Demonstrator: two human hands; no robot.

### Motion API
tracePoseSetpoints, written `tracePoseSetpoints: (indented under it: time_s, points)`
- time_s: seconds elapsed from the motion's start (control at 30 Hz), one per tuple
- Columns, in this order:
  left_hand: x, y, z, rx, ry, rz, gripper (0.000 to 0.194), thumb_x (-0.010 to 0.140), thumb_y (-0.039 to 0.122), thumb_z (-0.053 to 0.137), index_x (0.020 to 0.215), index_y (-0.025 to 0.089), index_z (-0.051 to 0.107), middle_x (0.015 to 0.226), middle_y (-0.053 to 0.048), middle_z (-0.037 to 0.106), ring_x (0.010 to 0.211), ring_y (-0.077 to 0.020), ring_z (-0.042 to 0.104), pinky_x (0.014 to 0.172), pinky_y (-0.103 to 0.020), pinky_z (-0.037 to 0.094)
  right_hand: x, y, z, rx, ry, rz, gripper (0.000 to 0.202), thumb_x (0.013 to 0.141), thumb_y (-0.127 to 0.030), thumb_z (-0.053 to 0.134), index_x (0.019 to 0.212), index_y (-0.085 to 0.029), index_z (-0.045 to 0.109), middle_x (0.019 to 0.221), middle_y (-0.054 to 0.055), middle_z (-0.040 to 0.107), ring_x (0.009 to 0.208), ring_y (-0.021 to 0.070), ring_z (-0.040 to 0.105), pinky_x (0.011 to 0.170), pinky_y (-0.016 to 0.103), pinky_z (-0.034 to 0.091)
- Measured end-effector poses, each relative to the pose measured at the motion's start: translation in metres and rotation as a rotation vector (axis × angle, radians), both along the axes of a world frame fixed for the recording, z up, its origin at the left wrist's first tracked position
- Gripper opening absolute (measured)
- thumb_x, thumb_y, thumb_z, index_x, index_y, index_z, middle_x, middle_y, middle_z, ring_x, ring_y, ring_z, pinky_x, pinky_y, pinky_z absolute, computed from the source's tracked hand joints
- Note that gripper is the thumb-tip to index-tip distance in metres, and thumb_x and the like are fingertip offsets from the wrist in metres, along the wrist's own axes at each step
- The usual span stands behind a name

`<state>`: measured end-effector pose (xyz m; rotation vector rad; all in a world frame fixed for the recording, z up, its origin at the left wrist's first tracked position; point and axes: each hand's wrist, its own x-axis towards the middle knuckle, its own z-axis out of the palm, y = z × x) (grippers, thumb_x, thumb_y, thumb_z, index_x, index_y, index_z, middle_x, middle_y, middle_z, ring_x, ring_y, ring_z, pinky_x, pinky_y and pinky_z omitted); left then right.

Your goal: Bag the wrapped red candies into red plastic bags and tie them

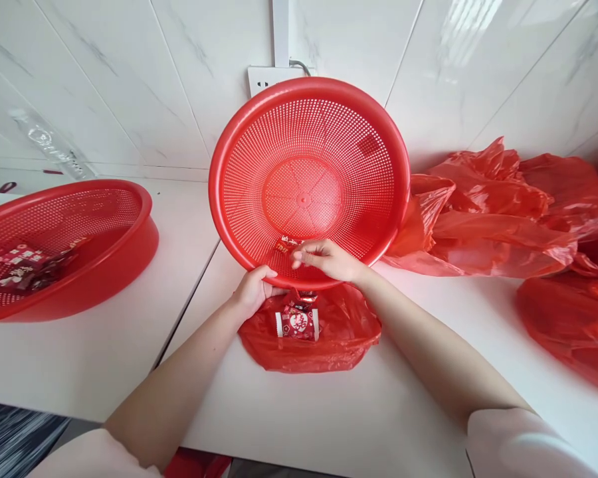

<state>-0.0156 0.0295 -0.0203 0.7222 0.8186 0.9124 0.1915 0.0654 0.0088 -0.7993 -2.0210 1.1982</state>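
Observation:
A red plastic colander [303,133] is tilted on its side, its mouth facing me. My left hand [254,292] is closed on its lower rim, thumb on top and fingers underneath. Just inside the lower rim is my right hand [329,260], its fingers curled; whether anything is in them is hidden. Beside those fingers lies a small wrapped snack [282,246] in the colander. Directly below the rim, an open red plastic bag [339,345] rests on the table, with red-and-white wrapped snacks [298,325] in it.
To the left stands another red colander [104,272] with several wrapped snacks [22,265] inside. Filled-looking red plastic bags [503,226] crowd the right side of the white table [279,425]. A clear plastic bottle [52,146] and a wall socket [259,81] are at the back.

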Motion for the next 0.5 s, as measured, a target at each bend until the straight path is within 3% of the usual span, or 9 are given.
tracePoseSetpoints:
  time_s: [0.1,0.2,0.37,0.5]
  points:
    - [0.003,-0.002,0.000,-0.009,-0.005,-0.023,0.037,0.072,0.017,0.050,0.103,0.006,0.067,0.098,-0.016,0.073,0.088,-0.0295,0.070,0.080,-0.042,0.055,-0.005,0.003,-0.017,0.182,-0.076,-0.215,0.033,0.091,-0.034,0.052,0.119,-0.020,0.063,0.133,0.010,0.056,0.126,0.0212,0.049,0.110,0.040,0.032]
    - [0.005,-0.004,0.000,-0.037,0.023,-0.012,0.032,0.071,0.016,0.051,0.096,0.006,0.067,0.090,-0.016,0.074,0.085,-0.0295,0.070,0.082,-0.043,0.054,-0.006,0.004,-0.029,0.205,-0.219,-0.186,0.051,0.089,-0.032,0.055,0.138,-0.022,0.047,0.143,0.011,0.047,0.133,0.0241,0.041,0.112,0.044,0.029]
    - [0.003,-0.004,-0.001,-0.060,0.032,-0.001,0.021,0.071,0.017,0.052,0.084,0.009,0.066,0.081,-0.013,0.074,0.079,-0.0277,0.071,0.081,-0.042,0.054,-0.004,0.007,-0.032,0.112,-0.199,-0.200,0.035,0.084,-0.033,0.063,0.116,-0.019,0.064,0.110,0.008,0.067,0.097,0.0228,0.062,0.094,0.041,0.045]
    - [0.002,-0.002,-0.002,-0.083,0.056,-0.012,0.016,0.070,0.018,0.052,0.075,0.009,0.064,0.081,-0.015,0.073,0.073,-0.0270,0.070,0.079,-0.042,0.054,-0.002,0.012,-0.031,-0.288,0.144,-0.186,0.024,0.081,-0.033,0.066,0.098,-0.016,0.067,0.095,0.004,0.069,0.087,0.0174,0.064,0.087,0.035,0.051]
